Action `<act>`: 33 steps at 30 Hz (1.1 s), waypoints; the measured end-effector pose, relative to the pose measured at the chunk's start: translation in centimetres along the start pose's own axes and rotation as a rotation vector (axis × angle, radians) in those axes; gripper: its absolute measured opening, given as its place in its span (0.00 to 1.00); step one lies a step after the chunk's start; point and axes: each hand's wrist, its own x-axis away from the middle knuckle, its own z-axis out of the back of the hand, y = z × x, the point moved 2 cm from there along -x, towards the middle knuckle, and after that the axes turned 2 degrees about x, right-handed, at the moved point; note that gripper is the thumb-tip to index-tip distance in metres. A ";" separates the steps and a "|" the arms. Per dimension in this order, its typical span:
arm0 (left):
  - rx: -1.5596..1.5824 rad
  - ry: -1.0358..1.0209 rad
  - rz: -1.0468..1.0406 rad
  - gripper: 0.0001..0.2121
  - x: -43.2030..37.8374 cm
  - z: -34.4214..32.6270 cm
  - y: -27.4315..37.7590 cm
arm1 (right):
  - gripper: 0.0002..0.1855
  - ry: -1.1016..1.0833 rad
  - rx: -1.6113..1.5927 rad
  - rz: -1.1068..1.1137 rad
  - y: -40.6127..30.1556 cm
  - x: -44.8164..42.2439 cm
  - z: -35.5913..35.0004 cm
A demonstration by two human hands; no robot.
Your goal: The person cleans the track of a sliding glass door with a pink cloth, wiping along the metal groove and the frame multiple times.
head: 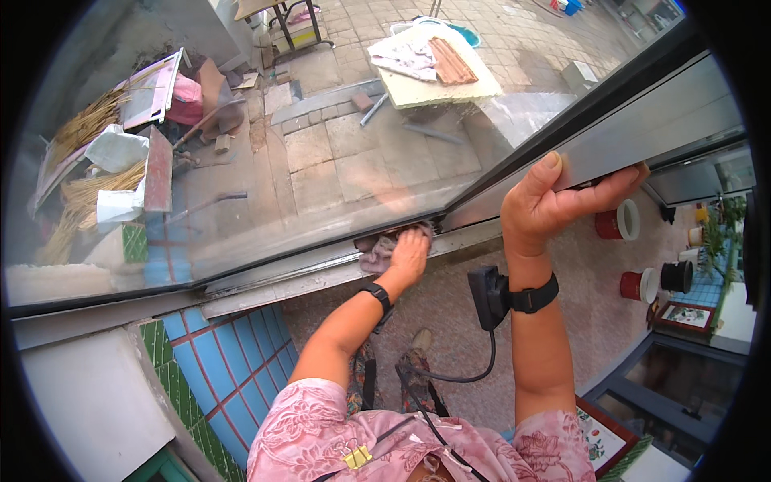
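My left hand (411,253) presses a crumpled, greyish-mauve cloth (376,256) against the low metal sill track (313,267), close to the bottom corner of the glazed panel. Part of the cloth is hidden under my fingers. Higher up on the right, my right hand (539,208) grips the edge of a brushed-metal frame member (632,114), thumb on the near face and fingers wrapped beneath. A large glass pane (241,241) with a black seal stands beyond the sill. Straps circle both wrists, and a black device (489,298) with a cable sits at the right one.
Blue wall tiles (223,361) with green edging flank the sill at left. Red-and-white buckets (638,283) and a black bucket (676,276) stand on the right. Through the glass appear a pale slab (443,90) bearing cloths, paving, and a pile of straw (90,120) with boards.
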 end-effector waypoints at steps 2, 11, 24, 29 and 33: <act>0.070 0.170 -0.084 0.15 -1.0 -0.1 0.8 | 0.34 -0.009 -0.025 -0.003 -0.3 -0.1 -0.1; 0.269 -0.086 0.103 0.14 -3.0 -0.8 -0.2 | 0.34 -0.017 0.006 0.000 -0.2 -0.1 0.0; 0.083 0.016 0.225 0.14 12.5 3.6 -12.1 | 0.34 -0.012 0.081 0.029 -0.5 -0.5 0.1; 0.006 0.004 0.345 0.15 18.0 5.1 -16.7 | 0.33 0.026 0.209 0.043 -1.2 -0.7 0.1; -0.035 0.047 0.413 0.16 24.6 6.9 -21.5 | 0.32 0.024 0.249 0.067 -1.6 -1.1 0.2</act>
